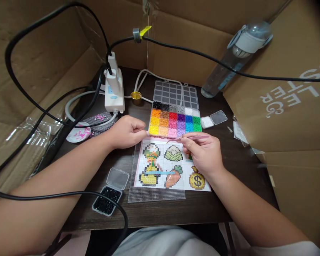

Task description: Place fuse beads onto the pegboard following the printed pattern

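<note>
My right hand (202, 153) is closed around pink tweezers (188, 138), whose tips point left over the top of a pattern sheet (173, 165) with pixel pictures of a duck, a carrot and a money bag. The sheet lies under a clear pegboard (156, 193). My left hand (128, 132) is curled into a loose fist beside the sheet's upper left corner, next to an open bead box (175, 122) with many coloured compartments. What the left fingers pinch, if anything, is hidden.
A small open case of black beads (106, 202) sits at the front left. A white power strip (114, 87), black cables (50, 117), a gold cap (136, 96), a small box of white beads (207, 122) and a leaning water bottle (234, 57) surround the dark table (202, 206). Cardboard walls enclose it.
</note>
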The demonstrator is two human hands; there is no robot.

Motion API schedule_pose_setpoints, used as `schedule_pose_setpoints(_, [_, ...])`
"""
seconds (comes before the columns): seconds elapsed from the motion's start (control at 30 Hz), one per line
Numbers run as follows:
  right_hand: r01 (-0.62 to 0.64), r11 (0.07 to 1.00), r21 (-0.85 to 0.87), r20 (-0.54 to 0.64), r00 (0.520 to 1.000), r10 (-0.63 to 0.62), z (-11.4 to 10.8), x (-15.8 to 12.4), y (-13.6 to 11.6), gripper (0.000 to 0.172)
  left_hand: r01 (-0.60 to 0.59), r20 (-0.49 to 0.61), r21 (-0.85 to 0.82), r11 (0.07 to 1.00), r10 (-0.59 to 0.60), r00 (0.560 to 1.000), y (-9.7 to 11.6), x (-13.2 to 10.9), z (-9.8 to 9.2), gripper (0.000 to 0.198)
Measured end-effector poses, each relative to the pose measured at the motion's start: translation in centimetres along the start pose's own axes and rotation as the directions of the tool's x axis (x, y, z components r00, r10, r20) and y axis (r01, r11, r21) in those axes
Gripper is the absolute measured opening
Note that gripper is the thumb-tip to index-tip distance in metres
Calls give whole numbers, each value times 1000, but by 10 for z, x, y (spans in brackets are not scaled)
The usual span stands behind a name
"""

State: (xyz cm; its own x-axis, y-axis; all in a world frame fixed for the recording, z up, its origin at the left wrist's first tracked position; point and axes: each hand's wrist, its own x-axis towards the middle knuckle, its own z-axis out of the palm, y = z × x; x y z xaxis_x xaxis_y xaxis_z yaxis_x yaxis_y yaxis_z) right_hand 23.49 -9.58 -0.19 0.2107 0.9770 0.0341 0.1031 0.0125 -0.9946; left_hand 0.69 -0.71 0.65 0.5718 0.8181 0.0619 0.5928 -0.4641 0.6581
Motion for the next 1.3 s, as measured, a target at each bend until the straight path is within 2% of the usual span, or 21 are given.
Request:
schedule_pose_setpoints(0.2, [-8, 1000, -13, 129, 992, 9, 14, -7, 0, 2, -22, 0, 44, 999, 22, 1000, -1, 0, 1, 35])
schedule_pose_setpoints(0.4, [1, 1000, -26, 172, 985, 3, 18, -10, 5, 3, -23, 2, 31, 999, 23, 1000, -3, 0, 2, 36])
schedule_pose_setpoints(0.67, [-9, 999, -34, 212, 977, 16, 17, -9, 6, 4, -24, 0, 13, 1000, 24, 1000, -3, 0, 2, 37])
schedule_pose_setpoints(1.3, [-1, 999, -37, 216, 976, 9, 16, -8, 7, 6, -26, 2, 11, 1000, 26, 1000, -3, 0, 2, 36])
